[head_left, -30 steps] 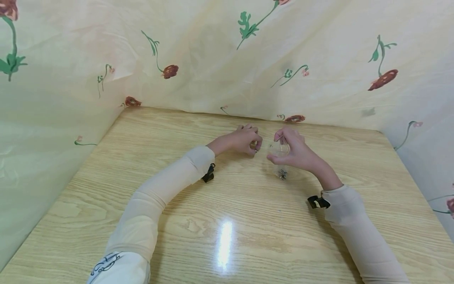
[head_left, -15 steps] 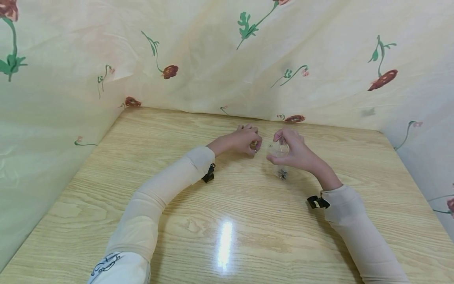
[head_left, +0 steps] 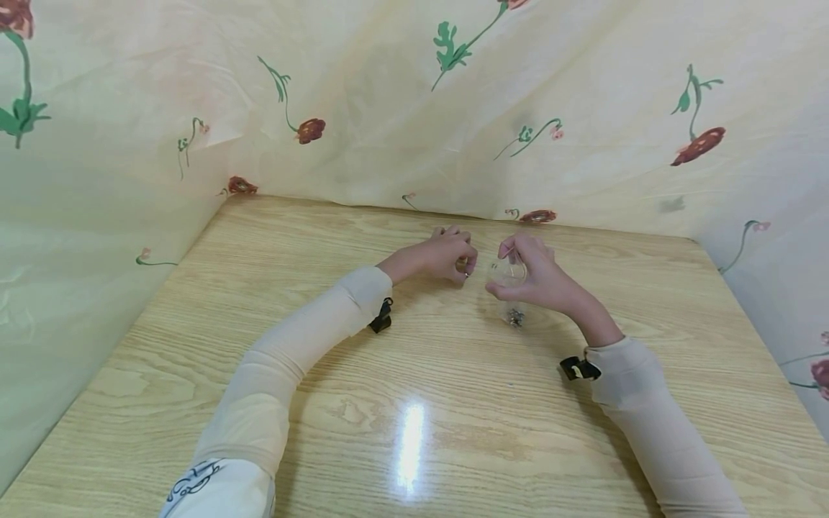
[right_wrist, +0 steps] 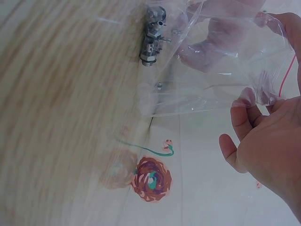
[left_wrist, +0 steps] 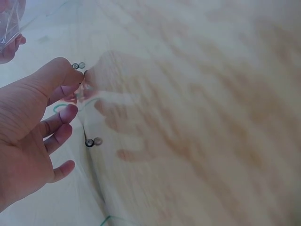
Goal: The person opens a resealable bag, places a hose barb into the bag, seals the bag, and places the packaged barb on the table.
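Note:
My left hand (head_left: 447, 257) is low over the far middle of the table. Its thumb and forefinger pinch a small metal piece (left_wrist: 84, 74), mostly hidden by the fingertips; the other fingers are loosely spread. Two small round metal pieces (left_wrist: 89, 142) stand on the table near this hand, one beyond the fingertips. My right hand (head_left: 540, 277) grips the rim of a clear plastic bag (right_wrist: 216, 84) and holds its mouth apart. Several silver metal fittings (right_wrist: 153, 35) lie in a cluster at the bag's bottom, with a smaller metal piece (right_wrist: 160, 86) apart from them.
The glossy wood-grain table (head_left: 363, 403) reflects a bright light strip near its front. A flowered cloth (head_left: 376, 108) hangs behind it and along both sides, meeting its far edge just past the hands. Each wrist wears a black clip-like mount (head_left: 581, 368).

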Demonstrator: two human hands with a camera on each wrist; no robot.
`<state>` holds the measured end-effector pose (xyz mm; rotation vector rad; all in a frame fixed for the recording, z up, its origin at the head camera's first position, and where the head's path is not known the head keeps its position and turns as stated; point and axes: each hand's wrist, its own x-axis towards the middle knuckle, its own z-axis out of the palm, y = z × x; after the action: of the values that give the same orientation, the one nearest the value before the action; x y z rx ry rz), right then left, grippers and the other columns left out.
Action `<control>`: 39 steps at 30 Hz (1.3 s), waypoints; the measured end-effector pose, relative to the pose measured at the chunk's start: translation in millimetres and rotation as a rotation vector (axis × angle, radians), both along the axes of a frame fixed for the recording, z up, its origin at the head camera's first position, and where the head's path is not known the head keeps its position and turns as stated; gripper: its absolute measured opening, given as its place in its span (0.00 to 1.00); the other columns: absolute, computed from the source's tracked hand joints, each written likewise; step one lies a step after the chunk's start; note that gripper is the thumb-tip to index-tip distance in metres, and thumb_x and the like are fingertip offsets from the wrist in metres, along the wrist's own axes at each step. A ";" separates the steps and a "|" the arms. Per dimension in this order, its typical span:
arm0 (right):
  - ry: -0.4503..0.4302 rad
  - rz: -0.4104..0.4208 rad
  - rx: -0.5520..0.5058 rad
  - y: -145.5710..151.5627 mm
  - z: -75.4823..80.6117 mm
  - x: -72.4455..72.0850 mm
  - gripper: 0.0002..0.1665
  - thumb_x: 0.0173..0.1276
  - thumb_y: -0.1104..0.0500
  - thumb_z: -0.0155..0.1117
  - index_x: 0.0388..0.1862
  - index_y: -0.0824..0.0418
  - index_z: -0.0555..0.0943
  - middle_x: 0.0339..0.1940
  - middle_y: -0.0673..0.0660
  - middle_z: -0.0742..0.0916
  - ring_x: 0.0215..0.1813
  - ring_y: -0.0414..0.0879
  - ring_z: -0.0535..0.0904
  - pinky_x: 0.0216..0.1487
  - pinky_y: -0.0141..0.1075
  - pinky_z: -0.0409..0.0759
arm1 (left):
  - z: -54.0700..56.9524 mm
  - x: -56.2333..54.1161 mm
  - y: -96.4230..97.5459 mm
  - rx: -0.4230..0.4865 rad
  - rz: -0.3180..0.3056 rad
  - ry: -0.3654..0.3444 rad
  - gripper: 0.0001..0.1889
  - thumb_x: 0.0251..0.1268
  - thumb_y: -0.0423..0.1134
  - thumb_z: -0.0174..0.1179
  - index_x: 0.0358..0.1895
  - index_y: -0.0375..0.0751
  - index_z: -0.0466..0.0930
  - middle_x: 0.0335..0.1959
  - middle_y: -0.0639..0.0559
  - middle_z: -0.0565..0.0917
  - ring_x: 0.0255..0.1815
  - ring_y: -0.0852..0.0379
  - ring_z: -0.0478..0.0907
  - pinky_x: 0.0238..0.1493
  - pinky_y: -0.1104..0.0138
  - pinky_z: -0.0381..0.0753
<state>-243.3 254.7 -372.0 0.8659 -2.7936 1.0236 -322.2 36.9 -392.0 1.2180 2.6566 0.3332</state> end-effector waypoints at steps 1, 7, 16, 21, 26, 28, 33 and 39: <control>-0.003 0.000 0.001 0.0 -0.4 -0.2 0.29 0.57 0.59 0.77 0.50 0.65 0.70 0.38 0.65 0.71 0.44 0.53 0.61 0.50 0.49 0.50 | 0.1 0.0 -0.3 0.001 0.001 0.001 0.03 0.64 0.39 0.66 0.38 0.52 0.82 0.44 0.52 0.74 0.50 0.54 0.61 0.59 0.54 0.56; 0.002 0.003 -0.001 -0.4 -0.5 0.1 0.29 0.57 0.59 0.76 0.50 0.67 0.70 0.38 0.64 0.71 0.44 0.53 0.61 0.49 0.49 0.49 | -0.2 -1.4 -2.2 0.030 0.003 0.009 0.03 0.63 0.39 0.67 0.36 0.51 0.82 0.45 0.52 0.75 0.51 0.53 0.62 0.59 0.54 0.57; 0.000 -0.005 -0.009 -1.3 1.3 1.9 0.27 0.57 0.58 0.76 0.49 0.64 0.70 0.38 0.63 0.70 0.45 0.53 0.62 0.49 0.48 0.49 | 3.1 -4.0 -5.3 0.088 0.026 -0.009 0.04 0.64 0.42 0.67 0.40 0.51 0.84 0.48 0.52 0.76 0.54 0.53 0.64 0.62 0.53 0.60; 0.005 -0.009 -0.003 -2.0 2.6 3.0 0.27 0.58 0.57 0.76 0.48 0.63 0.71 0.38 0.60 0.71 0.45 0.54 0.62 0.48 0.47 0.50 | 6.3 -6.0 -5.1 0.119 0.040 -0.007 0.05 0.64 0.43 0.68 0.40 0.52 0.83 0.50 0.51 0.77 0.54 0.52 0.64 0.59 0.55 0.61; 0.001 -0.012 -0.004 -1.9 2.2 2.5 0.27 0.57 0.58 0.76 0.49 0.64 0.71 0.38 0.60 0.71 0.45 0.55 0.63 0.48 0.48 0.50 | 9.3 -7.6 -5.2 0.170 0.055 -0.019 0.05 0.64 0.43 0.68 0.40 0.53 0.83 0.52 0.48 0.77 0.56 0.52 0.64 0.62 0.53 0.61; 0.001 -0.013 -0.005 -1.8 1.8 2.3 0.28 0.57 0.58 0.76 0.49 0.64 0.71 0.38 0.59 0.70 0.45 0.55 0.63 0.49 0.48 0.50 | 10.5 -8.2 -5.0 0.201 0.056 -0.020 0.05 0.64 0.43 0.68 0.41 0.53 0.83 0.52 0.46 0.77 0.56 0.51 0.64 0.61 0.53 0.61; 0.004 -0.014 -0.009 -1.7 1.1 2.7 0.27 0.57 0.57 0.77 0.48 0.63 0.71 0.38 0.61 0.71 0.46 0.53 0.62 0.49 0.48 0.50 | 16.1 -7.7 -4.6 0.280 0.049 -0.012 0.05 0.63 0.41 0.67 0.41 0.51 0.83 0.51 0.46 0.77 0.55 0.51 0.63 0.57 0.57 0.59; -0.013 -0.017 -0.009 -0.6 -0.1 2.5 0.28 0.57 0.58 0.77 0.49 0.63 0.70 0.39 0.61 0.70 0.46 0.52 0.61 0.50 0.49 0.49 | 29.1 -3.2 -5.0 0.360 0.042 0.022 0.05 0.63 0.40 0.66 0.41 0.50 0.83 0.46 0.50 0.75 0.53 0.51 0.64 0.54 0.61 0.60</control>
<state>-240.8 254.2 -372.2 0.8365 -2.7996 1.0432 -325.4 31.8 -362.9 1.2643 2.7224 0.8388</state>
